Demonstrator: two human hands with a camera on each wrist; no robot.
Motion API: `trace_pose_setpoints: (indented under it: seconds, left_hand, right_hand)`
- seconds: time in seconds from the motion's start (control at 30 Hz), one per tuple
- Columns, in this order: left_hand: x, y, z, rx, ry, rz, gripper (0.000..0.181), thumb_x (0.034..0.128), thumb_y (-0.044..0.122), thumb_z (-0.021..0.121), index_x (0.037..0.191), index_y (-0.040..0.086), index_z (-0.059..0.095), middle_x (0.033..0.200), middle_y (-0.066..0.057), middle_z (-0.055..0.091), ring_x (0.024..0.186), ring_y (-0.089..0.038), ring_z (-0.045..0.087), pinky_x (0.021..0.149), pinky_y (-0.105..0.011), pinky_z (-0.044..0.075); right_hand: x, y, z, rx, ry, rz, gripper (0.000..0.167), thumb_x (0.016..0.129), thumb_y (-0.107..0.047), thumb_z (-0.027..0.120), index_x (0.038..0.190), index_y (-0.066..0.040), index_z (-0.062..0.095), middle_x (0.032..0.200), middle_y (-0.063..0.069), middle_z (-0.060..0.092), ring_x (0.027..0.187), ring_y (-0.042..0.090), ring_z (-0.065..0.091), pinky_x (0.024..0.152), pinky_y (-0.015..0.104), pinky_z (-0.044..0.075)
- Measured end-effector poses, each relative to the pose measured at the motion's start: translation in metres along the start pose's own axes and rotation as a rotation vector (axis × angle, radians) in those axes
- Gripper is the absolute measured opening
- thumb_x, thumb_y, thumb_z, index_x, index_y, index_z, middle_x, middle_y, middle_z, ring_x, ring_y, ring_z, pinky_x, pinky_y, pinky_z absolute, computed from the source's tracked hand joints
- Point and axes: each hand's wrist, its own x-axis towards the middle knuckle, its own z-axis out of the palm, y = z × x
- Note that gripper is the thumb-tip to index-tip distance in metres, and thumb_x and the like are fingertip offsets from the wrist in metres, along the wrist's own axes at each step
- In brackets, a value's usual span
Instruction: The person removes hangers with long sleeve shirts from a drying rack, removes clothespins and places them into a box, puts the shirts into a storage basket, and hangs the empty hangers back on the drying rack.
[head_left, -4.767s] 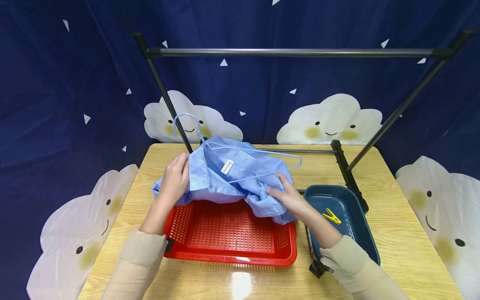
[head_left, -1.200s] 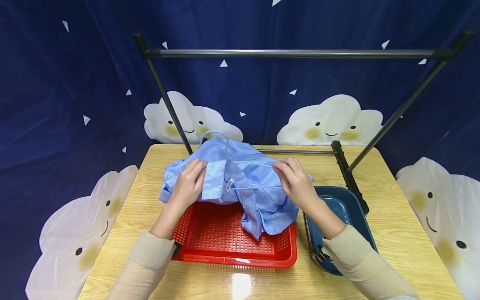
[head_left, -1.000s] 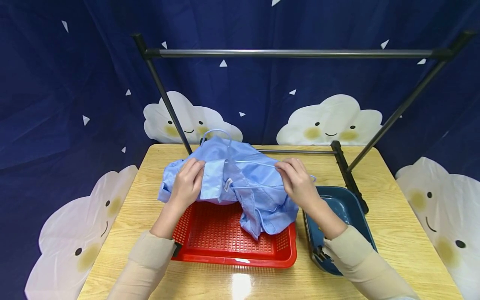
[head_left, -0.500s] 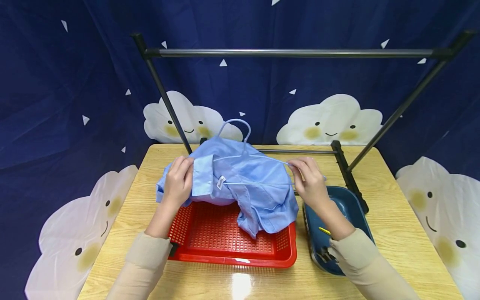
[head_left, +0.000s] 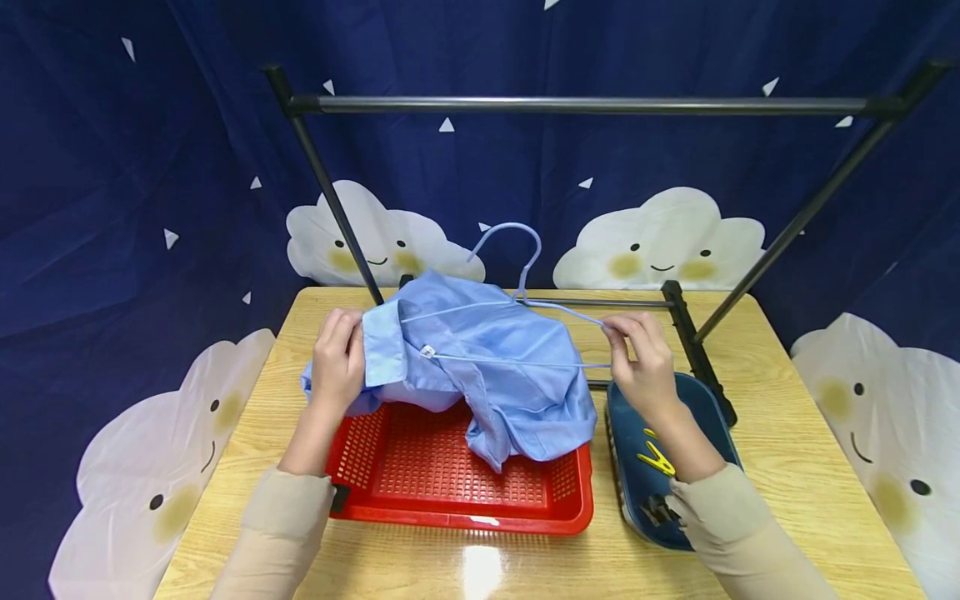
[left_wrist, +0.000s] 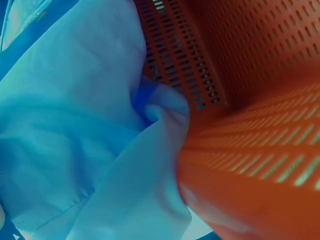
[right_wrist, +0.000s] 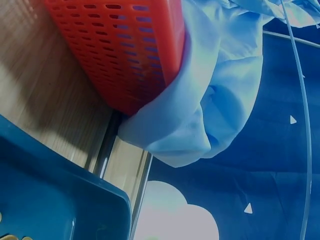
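A light-blue shirt lies bunched over the back of the red basket, partly hanging into it. My left hand grips the shirt's folded edge on the left, near a small white label. A thin blue hanger lies across the shirt with its hook pointing up. Its left end goes under the fabric and is hidden. My right hand pinches the hanger near its right end. In the left wrist view the shirt fills the left side. The right wrist view shows the hanger wire at its right edge.
A dark-blue tray stands right of the basket, with yellow clothespins and dark clips in it. Behind, a black rack with a horizontal bar spans the wooden table. A dark-blue curtain hangs behind.
At first my right hand was on the shirt; later it held the hanger. Over the last second it has moved right with the hanger, whose hook rose. My left hand moved left with the shirt's edge.
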Motion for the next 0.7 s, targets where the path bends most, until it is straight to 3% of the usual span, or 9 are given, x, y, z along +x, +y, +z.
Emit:
trace_pose_setpoints:
  seconds: [0.3, 0.57, 0.7]
  left_hand:
    - [-0.001, -0.004, -0.004, -0.013, 0.031, -0.060, 0.009, 0.0850, -0.013, 0.048, 0.084, -0.007, 0.055, 0.079, -0.019, 0.051, 0.077, -0.032, 0.049, 0.073, -0.035, 0.038]
    - [-0.002, -0.007, -0.006, 0.001, 0.054, -0.110, 0.010, 0.0862, -0.012, 0.047, 0.086, -0.009, 0.055, 0.079, -0.020, 0.051, 0.074, -0.032, 0.049, 0.070, -0.033, 0.037]
    - [-0.003, -0.009, -0.007, 0.002, 0.063, -0.144, 0.009, 0.0876, -0.011, 0.046, 0.087, -0.009, 0.055, 0.079, -0.020, 0.051, 0.072, -0.031, 0.048, 0.068, -0.031, 0.036]
  right_hand:
    - [-0.001, 0.006, -0.009, -0.008, 0.044, 0.037, 0.021, 0.068, 0.022, 0.064, 0.084, 0.009, 0.062, 0.079, 0.020, 0.057, 0.072, 0.032, 0.053, 0.077, 0.013, 0.040]
    - [-0.001, 0.009, -0.016, -0.019, 0.101, 0.055, 0.003, 0.079, 0.011, 0.062, 0.081, 0.012, 0.059, 0.078, 0.023, 0.055, 0.069, 0.031, 0.050, 0.076, 0.012, 0.038]
    - [0.000, 0.007, -0.019, -0.014, 0.129, 0.076, 0.006, 0.076, 0.016, 0.061, 0.080, 0.013, 0.058, 0.077, 0.024, 0.054, 0.068, 0.029, 0.049, 0.074, 0.013, 0.038]
